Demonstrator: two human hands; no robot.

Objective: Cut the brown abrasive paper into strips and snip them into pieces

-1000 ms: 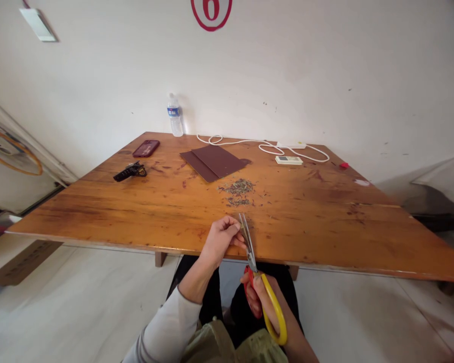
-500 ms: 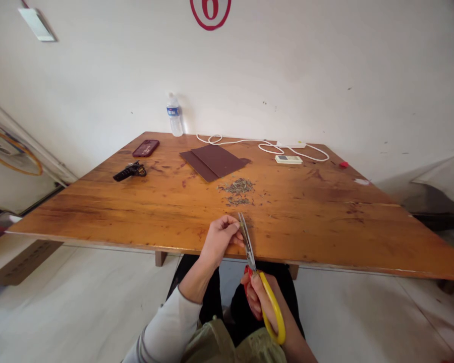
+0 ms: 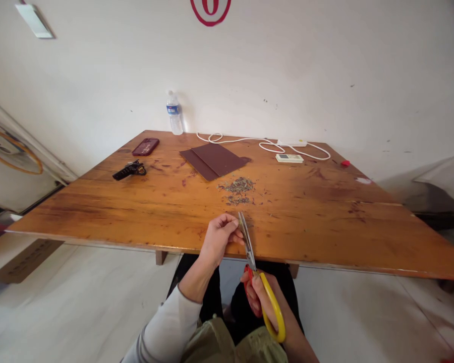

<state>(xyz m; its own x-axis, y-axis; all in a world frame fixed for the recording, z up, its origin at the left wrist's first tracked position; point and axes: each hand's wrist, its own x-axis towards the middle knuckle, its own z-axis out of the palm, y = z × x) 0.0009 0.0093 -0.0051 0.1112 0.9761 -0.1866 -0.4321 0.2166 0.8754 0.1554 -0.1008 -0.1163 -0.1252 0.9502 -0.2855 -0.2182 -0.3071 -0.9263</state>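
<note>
My right hand (image 3: pixel 258 292) is closed around scissors (image 3: pixel 251 252) with one red and one yellow handle. Their blades point away from me over the table's front edge, only slightly apart. My left hand (image 3: pixel 220 236) is closed in a pinch right beside the blades. Something small and greenish shows at its fingertips against the metal, too small to name. Beyond the blade tips lies a pile of dry, finely cut bits (image 3: pixel 240 185), with a smaller heap (image 3: pixel 237 200) just nearer to me.
On the wooden table (image 3: pixel 136 217) lie maroon sheets (image 3: pixel 214 161), a phone (image 3: pixel 146 146), a black hair clip (image 3: pixel 129 170) and a white remote (image 3: pixel 289 158). A water bottle (image 3: pixel 174 113) and a white power strip (image 3: pixel 292 143) with its cord are by the wall.
The scissor blades have drawn slightly closer together than a second ago. Both hands hold nearly the same place; the whole view has shifted a little.
</note>
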